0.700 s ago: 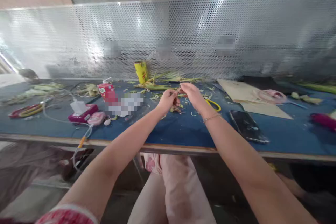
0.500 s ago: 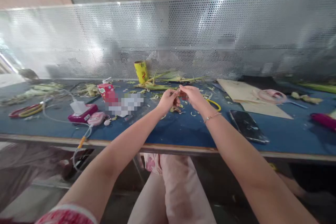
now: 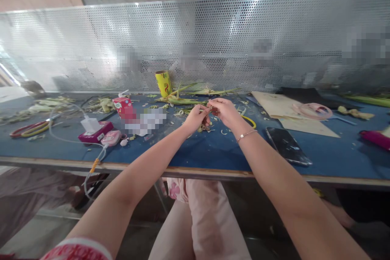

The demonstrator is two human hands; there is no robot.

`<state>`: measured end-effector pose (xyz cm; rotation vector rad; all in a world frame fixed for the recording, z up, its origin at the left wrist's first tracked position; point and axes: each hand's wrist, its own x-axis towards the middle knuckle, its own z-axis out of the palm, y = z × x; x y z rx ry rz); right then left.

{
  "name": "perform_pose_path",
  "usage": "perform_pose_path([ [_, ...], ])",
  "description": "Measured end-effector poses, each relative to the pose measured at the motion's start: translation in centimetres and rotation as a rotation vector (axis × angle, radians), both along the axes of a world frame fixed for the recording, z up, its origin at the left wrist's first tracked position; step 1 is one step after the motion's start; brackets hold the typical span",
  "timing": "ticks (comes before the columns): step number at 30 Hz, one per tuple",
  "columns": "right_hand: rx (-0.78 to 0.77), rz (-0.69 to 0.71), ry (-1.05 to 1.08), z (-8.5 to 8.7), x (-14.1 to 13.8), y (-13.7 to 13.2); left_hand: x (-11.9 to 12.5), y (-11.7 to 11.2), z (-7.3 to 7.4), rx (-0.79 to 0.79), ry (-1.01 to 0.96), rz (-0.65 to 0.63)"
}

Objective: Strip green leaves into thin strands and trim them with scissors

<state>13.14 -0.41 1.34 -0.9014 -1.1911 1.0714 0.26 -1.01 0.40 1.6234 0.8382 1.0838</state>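
My left hand and my right hand meet above the middle of the blue table. The fingers of both are bent in a pinch around something small, mostly hidden by the fingertips, which I cannot make out. Bits of dry plant scraps lie under the hands. Just beyond them are green plant stalks with pale, leafy ends. Partly behind my right wrist, the yellow handle of a pair of scissors shows.
Left on the table are a red drink carton, a purple tissue pack, a white cable and red-and-yellow scissors. A yellow can stands before the perforated metal screen. Right are a phone, cardboard and a pink fan.
My hands stay in nearly the same place, with small shifts of the fingers. The right hand's fingers have turned slightly over the left fingertips. Objects on the table have not moved.
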Motion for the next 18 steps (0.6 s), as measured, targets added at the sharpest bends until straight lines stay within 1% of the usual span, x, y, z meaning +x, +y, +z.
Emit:
perform_pose_path([
  [2, 0.011, -0.011, -0.012, 0.01, -0.07, 0.0, 0.03, 0.03, -0.1, -0.002, 0.009, -0.015],
  [4, 0.048, -0.049, -0.078, -0.07, -0.12, 0.09, 0.06, 0.08, -0.23, -0.009, 0.006, -0.03],
  [9, 0.278, -0.242, -0.444, -0.3, -0.03, 0.24, 0.12, 0.06, -0.33, -0.015, -0.003, -0.033],
  [12, 0.415, -0.345, -0.59, -0.36, 0.01, 0.06, 0.18, -0.03, -0.26, -0.021, -0.031, -0.012],
  [15, 0.517, -0.413, -0.682, -0.44, -0.03, -0.07, 0.26, -0.07, -0.23, -0.05, -0.08, -0.011],
  [18, 0.569, -0.414, -0.701, -0.53, -0.05, -0.07, 0.31, -0.08, -0.19, -0.093, -0.143, -0.029],
])
